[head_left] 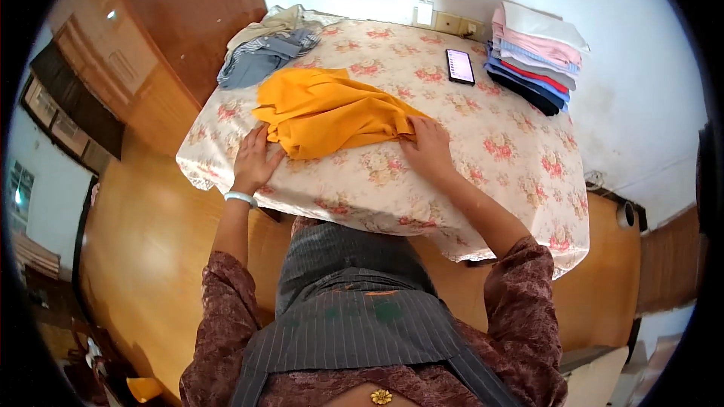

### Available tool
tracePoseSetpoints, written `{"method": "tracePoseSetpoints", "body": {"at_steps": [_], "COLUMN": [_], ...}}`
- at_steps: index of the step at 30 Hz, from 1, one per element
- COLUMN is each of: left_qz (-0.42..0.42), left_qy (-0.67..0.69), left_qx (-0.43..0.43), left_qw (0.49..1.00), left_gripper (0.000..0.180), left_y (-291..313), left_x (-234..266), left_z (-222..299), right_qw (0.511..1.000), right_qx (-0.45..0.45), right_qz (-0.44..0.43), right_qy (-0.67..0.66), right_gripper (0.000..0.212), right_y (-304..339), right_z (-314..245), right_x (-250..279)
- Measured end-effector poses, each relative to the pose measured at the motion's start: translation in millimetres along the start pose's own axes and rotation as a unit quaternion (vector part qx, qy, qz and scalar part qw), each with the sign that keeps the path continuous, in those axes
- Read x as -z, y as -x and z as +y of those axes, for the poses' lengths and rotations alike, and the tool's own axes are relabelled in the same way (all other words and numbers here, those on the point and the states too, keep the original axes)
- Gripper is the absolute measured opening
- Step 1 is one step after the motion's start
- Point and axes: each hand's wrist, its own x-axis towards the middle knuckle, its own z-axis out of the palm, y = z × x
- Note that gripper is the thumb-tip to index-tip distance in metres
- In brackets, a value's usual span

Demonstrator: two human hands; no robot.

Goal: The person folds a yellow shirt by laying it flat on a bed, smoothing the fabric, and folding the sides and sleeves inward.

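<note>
A crumpled yellow garment (332,113) lies bunched on the floral tablecloth (483,173); its kind cannot be made out from the folds. My left hand (254,160), with a pale bracelet at the wrist, rests at the garment's near left edge, fingers spread and the tips touching the cloth. At the right end of the garment, my right hand (427,147) has its fingers closed around the tapered edge. Part of that grip is hidden under the hand.
Beyond the garment on the left sits a loose heap of grey and beige clothes (271,53). A tall stack of folded clothes (535,60) stands at the back right, with a lit phone (460,66) beside it. A white charger (424,13) is plugged in at the wall.
</note>
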Motion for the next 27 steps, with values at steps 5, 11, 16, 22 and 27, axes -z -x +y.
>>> {"method": "tracePoseSetpoints", "body": {"at_steps": [5,11,16,22,27], "left_qz": [0.000,-0.011,0.015,0.070,0.062], "left_qy": [-0.008,0.013,0.030,0.040,0.092], "left_qx": [0.029,0.075,0.077,0.041,0.056], "left_qw": [1.000,0.997,0.996,0.996,0.992], "left_gripper": [0.077,0.080,0.078,0.071,0.064], "left_y": [1.1,8.4,15.0,12.9,4.9], "left_x": [4.5,8.9,10.1,16.1,-10.2], "left_z": [-1.2,7.0,15.2,13.1,-4.8], "right_qw": [1.000,1.000,0.998,0.995,0.993], "right_qx": [-0.003,0.022,0.036,0.068,0.042], "right_qz": [-0.005,-0.018,-0.057,-0.078,-0.110], "right_qy": [0.002,0.000,0.010,0.017,0.009], "right_gripper": [0.054,0.053,0.051,0.057,0.057], "right_y": [-7.2,0.6,5.1,0.6,-3.0], "right_z": [-3.6,-2.3,-0.7,-1.9,10.2], "right_x": [-3.0,2.8,17.5,17.5,7.8]}}
